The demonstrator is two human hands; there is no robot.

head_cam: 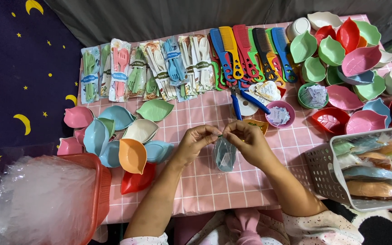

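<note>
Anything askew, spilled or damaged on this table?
Nothing looks damaged or spilled. Both hands, left and right, pinch the top of a small bagged dish. The loose leaf dishes at left lie in an untidy, overlapping heap, some tipped on edge.

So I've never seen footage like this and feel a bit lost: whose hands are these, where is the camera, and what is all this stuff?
The camera sits on a person's head, looking down at their own bare hands over a pink checked table. The left hand and right hand together pinch the top of a small clear bag holding a bluish dish. Around them lie leaf-shaped dishes, packs of plastic cutlery, coloured combs, blue-handled pliers and a white basket of bagged dishes.
</note>
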